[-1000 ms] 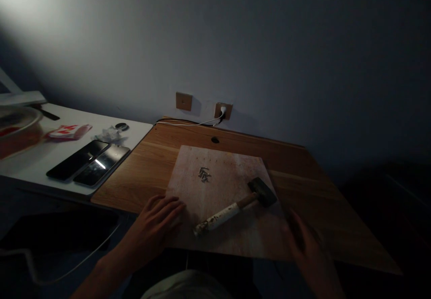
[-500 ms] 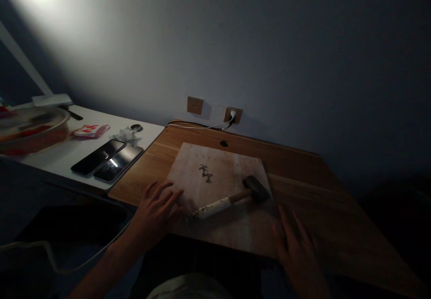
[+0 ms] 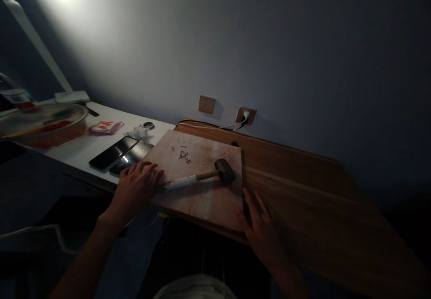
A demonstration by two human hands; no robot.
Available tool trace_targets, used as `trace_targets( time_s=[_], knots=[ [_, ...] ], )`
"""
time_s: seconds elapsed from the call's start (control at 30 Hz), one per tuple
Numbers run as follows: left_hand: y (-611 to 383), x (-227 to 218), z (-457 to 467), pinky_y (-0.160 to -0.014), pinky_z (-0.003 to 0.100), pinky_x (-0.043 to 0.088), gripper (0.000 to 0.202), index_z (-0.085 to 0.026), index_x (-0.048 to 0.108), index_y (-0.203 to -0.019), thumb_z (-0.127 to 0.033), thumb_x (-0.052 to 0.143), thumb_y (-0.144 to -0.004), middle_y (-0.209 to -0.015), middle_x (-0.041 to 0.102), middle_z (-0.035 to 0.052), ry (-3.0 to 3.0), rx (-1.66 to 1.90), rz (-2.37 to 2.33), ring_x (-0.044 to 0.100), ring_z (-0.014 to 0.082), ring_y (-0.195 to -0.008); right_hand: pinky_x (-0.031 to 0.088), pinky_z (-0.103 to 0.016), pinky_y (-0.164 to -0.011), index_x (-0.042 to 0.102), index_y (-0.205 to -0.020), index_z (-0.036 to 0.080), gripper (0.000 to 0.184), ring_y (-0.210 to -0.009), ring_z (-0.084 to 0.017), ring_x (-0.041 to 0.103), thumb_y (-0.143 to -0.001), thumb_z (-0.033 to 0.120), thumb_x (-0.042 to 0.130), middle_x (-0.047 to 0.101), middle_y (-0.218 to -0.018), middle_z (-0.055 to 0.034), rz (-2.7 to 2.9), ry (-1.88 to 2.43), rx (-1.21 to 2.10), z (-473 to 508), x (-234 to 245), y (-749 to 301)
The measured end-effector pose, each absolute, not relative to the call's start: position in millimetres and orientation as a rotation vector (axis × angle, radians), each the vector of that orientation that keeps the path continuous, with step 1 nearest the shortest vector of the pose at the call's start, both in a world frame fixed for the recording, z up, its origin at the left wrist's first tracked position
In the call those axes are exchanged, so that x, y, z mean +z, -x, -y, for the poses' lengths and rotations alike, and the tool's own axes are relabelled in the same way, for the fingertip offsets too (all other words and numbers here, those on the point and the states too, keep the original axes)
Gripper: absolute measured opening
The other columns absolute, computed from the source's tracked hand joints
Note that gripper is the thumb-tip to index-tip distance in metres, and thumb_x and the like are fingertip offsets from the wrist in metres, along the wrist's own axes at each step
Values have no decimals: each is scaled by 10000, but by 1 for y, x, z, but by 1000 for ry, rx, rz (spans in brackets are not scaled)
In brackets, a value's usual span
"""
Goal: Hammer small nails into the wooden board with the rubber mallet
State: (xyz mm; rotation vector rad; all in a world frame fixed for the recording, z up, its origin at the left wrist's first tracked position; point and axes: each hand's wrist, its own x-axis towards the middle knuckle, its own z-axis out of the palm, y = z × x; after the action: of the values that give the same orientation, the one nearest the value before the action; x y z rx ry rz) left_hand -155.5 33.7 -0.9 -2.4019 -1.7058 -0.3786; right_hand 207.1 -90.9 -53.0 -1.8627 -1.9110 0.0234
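My left hand holds the left edge of a square wooden board, fingers bent over its rim. My right hand grips the opposite edge, its thumb side against the board. Across the board lies a hammer with a dark, blocky head and a handle partly wrapped in white; the handle's end is near my left fingers. Several small metal nails or screws are scattered on the board's far left part. The board's left corner covers part of two dark phones.
The board rests over a wooden desk beside a white table. On the white table are a large clear bowl, a red-and-white packet and crumpled plastic. A plug with cables is in the wall socket behind.
The board has moved left across the desk with the hammer on it, now overlapping the phones. Both hands have moved with it. The metal pieces have spread slightly.
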Motion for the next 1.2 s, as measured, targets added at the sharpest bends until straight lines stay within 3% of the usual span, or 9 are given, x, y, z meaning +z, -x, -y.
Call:
trace_targets(
  time_s=[0.13,0.3,0.4,0.5,0.63,0.87,1.07,1.2],
  knots=[
    [174,-6,-46,-857,465,517,403,-233,654,-1290,-240,404,-974,-1367,609,135,2395,-311,1742,567,342,-1240,398,-564,-1159,452,-1515,145,560,-1469,-326,409,-1052,456,403,507,-1538,-180,1896,1815,47,90,-49,-206],
    [179,-10,-56,-843,487,517,458,-222,623,-1344,-186,414,-938,-1383,590,156,2455,-197,1677,486,395,-1327,394,-541,-1180,549,-1434,174,473,-1483,-304,389,-1056,426,417,568,-1490,-132,1993,1753,98,94,-44,-202],
    [173,-8,-59,-898,500,503,404,-221,636,-1307,-316,406,-990,-1361,594,159,2431,-344,1805,540,375,-1266,390,-574,-1169,576,-1413,176,468,-1473,-324,400,-1053,435,425,622,-1426,-138,2020,1763,49,93,-42,-200],
    [164,-5,-61,-932,538,488,504,-195,638,-1287,-522,374,-1009,-1287,610,173,2346,-496,2040,610,358,-1153,394,-592,-1152,588,-1396,172,467,-1446,-335,434,-1053,444,424,651,-1381,-151,2009,1766,-31,90,-42,-201],
    [151,-4,-55,-938,543,481,583,-167,637,-1279,-596,359,-999,-1262,600,188,2350,-523,2064,629,355,-1103,415,-567,-1138,621,-1341,173,454,-1389,-326,497,-1051,458,420,659,-1356,-159,1949,1756,-69,92,-46,-212],
    [120,-14,-28,-847,429,519,423,-210,647,-1168,-539,438,-1003,-1059,632,113,2493,-679,1730,641,268,-941,509,-542,-1034,645,-1253,183,468,-1212,-318,613,-1035,527,413,638,-1306,-171,1741,1873,-166,120,-49,-255],
    [95,-14,12,-803,388,503,212,-253,661,-1140,-335,542,-983,-1123,640,91,2793,-587,1332,632,258,-987,553,-519,-915,655,-1141,146,498,-1041,-325,668,-1027,555,397,689,-1129,-182,1674,1911,-407,161,-50,-306],
    [79,-9,33,-810,391,499,261,-241,619,-1213,-361,554,-990,-1094,663,81,2858,-610,1271,660,239,-916,558,-499,-867,668,-1058,196,474,-969,-318,688,-1013,569,380,719,-1053,-160,1663,1959,-436,186,-48,-332]
  ],
)
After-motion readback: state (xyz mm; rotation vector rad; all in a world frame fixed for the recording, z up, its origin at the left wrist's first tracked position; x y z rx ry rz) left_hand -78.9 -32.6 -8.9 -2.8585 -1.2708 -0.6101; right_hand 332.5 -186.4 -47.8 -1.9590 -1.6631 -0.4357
